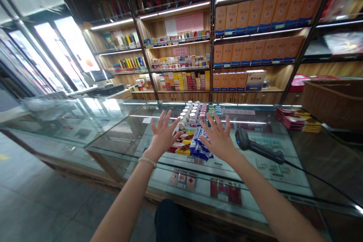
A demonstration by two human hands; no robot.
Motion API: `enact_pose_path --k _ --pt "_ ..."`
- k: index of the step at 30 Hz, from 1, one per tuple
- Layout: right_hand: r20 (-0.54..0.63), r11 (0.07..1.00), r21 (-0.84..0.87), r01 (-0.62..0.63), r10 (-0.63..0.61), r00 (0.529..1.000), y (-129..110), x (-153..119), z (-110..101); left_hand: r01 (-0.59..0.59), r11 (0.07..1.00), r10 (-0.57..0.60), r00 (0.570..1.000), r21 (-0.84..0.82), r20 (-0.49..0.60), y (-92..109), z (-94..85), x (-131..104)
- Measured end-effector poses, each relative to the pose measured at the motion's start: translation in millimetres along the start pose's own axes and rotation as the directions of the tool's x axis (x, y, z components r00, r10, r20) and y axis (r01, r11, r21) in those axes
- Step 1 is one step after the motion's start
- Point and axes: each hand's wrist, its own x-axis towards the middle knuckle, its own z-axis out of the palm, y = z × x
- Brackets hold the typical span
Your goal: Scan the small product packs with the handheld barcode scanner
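Both hands hang over a glass counter with fingers spread and nothing in them. My left hand (pixel 163 135), with a pale bracelet at the wrist, is beside red and yellow packets (pixel 185 146). My right hand (pixel 219 138) is at the right edge of blue and white packets (pixel 198 144), partly covering them. Behind the hands stand rows of small bottles with white lids (pixel 193 116), then pink containers (pixel 203 109), and green and blue ones (pixel 217 110). A black handheld scanner (pixel 259 147) lies on the glass, right of my right hand.
Stacked red and yellow packets (pixel 297 120) lie at the right, by a brown basket (pixel 334 102). The scanner's cable (pixel 320 179) runs to the right edge. Boxed goods fill wall shelves (pixel 184 70) behind the counter. Inside the glass counter (pixel 113 130) are more small packs.
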Motion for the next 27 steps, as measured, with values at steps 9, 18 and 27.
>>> enact_pose_path --k 9,18,27 --pt "0.102 0.996 0.079 0.028 -0.036 0.994 -24 -2 15 -0.015 1.0 0.015 0.998 -0.004 0.065 -28 2.0 -21" --pt "0.212 0.989 0.115 0.09 -0.113 0.971 -38 -1 23 -0.135 0.986 0.157 0.953 -0.1 0.26 -58 5.4 -33" --pt "0.274 0.984 0.121 0.132 -0.161 0.948 -48 5 28 -0.131 0.981 0.18 0.88 -0.14 0.44 -68 8.8 -31"
